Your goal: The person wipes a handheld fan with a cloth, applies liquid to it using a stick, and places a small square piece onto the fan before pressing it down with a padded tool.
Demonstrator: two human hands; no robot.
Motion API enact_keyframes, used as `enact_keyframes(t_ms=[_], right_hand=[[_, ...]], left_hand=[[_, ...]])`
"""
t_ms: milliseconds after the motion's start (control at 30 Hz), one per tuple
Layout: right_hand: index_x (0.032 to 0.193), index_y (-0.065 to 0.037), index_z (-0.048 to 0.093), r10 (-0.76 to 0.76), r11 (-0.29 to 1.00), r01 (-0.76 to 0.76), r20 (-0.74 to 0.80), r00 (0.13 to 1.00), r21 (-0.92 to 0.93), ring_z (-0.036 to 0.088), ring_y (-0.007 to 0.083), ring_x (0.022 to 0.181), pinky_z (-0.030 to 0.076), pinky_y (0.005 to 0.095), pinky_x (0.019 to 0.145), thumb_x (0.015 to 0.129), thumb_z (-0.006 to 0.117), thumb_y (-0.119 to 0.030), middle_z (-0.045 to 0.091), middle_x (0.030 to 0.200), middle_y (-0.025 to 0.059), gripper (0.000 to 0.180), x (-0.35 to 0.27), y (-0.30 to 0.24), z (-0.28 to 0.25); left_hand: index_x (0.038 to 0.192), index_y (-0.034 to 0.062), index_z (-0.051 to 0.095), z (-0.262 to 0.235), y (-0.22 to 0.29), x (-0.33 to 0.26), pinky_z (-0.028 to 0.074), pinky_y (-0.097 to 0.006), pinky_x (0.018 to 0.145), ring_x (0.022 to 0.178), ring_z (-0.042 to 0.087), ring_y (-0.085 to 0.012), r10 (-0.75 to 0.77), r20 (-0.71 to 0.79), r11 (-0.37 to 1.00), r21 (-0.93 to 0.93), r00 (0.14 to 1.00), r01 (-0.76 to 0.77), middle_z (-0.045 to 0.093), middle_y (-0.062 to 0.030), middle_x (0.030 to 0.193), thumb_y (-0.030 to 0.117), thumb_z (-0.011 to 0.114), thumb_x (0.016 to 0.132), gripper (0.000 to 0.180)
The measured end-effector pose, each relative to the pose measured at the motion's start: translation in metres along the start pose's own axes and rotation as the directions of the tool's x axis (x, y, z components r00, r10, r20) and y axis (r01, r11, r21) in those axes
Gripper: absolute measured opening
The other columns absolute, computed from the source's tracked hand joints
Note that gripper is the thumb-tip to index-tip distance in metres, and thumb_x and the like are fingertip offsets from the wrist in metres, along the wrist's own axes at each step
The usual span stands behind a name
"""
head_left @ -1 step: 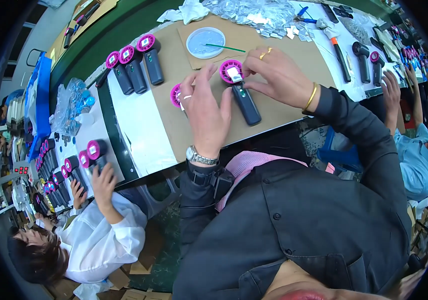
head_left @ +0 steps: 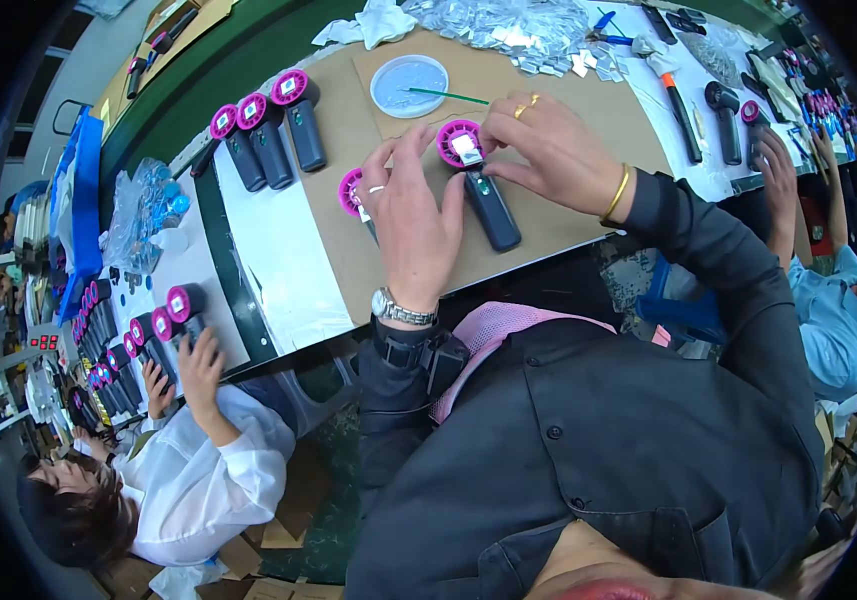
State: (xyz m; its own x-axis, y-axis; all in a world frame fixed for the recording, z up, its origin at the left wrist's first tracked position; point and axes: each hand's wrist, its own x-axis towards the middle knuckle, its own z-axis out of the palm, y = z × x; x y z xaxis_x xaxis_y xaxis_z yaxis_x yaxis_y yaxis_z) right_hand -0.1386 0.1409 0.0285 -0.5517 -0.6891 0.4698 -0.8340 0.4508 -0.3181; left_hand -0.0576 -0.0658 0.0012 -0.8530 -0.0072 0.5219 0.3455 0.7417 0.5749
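A dark handheld fan (head_left: 493,212) with a pink round head lies on brown cardboard between my hands. A small white square piece (head_left: 465,150) sits on its head, slightly askew. My right hand (head_left: 548,145) has its thumb and fingers closed at the right edge of the fan's head and neck. My left hand (head_left: 411,215) rests along the fan's left side, thumb beside the neck, fingers apart from the thumb. Partly hidden under the left hand is a second pink-headed fan (head_left: 348,190).
Three pink-headed fans (head_left: 266,145) lie at the left of the cardboard. Beyond my hands are a clear round lid (head_left: 388,90) with a thin green stick (head_left: 453,96) and a heap of silvery squares (head_left: 508,35). An orange-handled hammer (head_left: 683,120) lies right. A co-worker (head_left: 203,460) handles fans at left.
My hands and the fan between them stay almost in place. At the left, the co-worker's hand and a fan near it have shifted slightly.
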Motion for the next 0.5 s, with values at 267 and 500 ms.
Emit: enact_keyframes(t_ms=[267,500], right_hand=[[0.100,-0.010,0.070,-0.125,0.989,0.123,-0.015,0.992,-0.085,0.061,0.0274,0.100,0.048,0.0412,0.087,0.083,0.081,-0.012,0.062,0.101,0.0051,0.020,0.008,0.016,0.002],[0.102,-0.010,0.075,-0.161,0.980,0.163,0.026,0.987,-0.112,0.061,0.0262,0.102,0.047,0.0409,0.089,0.084,0.081,-0.016,0.062,0.103,0.0053,0.020,0.016,0.023,0.007]], left_hand=[[0.150,0.0065,0.047,0.014,-0.002,0.015,0.025,-0.055,0.112,0.135,0.051,-0.0350,0.009,0.114,0.996,0.092,0.993,-0.019,0.072,-0.0112,0.129,0.010,0.084,0.082,0.077],[0.151,0.0082,0.045,0.016,-0.005,0.016,0.025,-0.054,0.110,0.134,0.051,-0.0334,-0.012,0.119,0.994,0.106,0.993,-0.001,0.073,-0.0084,0.128,0.012,0.085,0.083,0.079]])
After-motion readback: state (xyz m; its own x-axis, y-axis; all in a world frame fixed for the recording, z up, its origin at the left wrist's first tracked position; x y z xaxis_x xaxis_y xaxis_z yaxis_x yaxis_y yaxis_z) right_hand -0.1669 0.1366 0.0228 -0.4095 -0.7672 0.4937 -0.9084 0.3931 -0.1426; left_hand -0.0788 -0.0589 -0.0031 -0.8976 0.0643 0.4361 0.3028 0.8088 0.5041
